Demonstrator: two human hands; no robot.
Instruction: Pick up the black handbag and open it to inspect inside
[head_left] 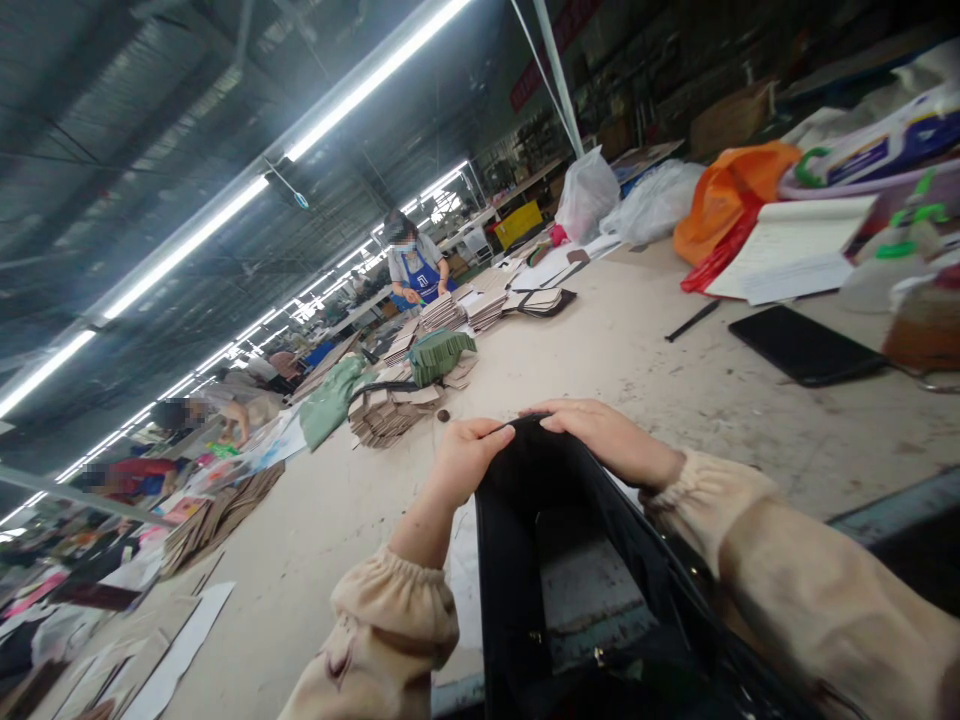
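A black fabric piece [510, 590], shaped like an open loop with small metal fittings, hangs over the near edge of the table. My left hand [470, 458] pinches its far end from the left, thumb on top. From the right, my right hand [611, 435] grips the same end, its fingers wrapped over the edge. The two hands are close together but apart. White sheets show beneath the black piece. The lower part of the piece is dark and runs out of the frame.
Stacked brown pieces [390, 410] and a green bundle [441, 355] lie ahead. A black phone [806, 345], a dark pen-like tool [694, 320] and a notepad [799, 240] lie at right. A person in a blue apron [421, 278] stands across the table.
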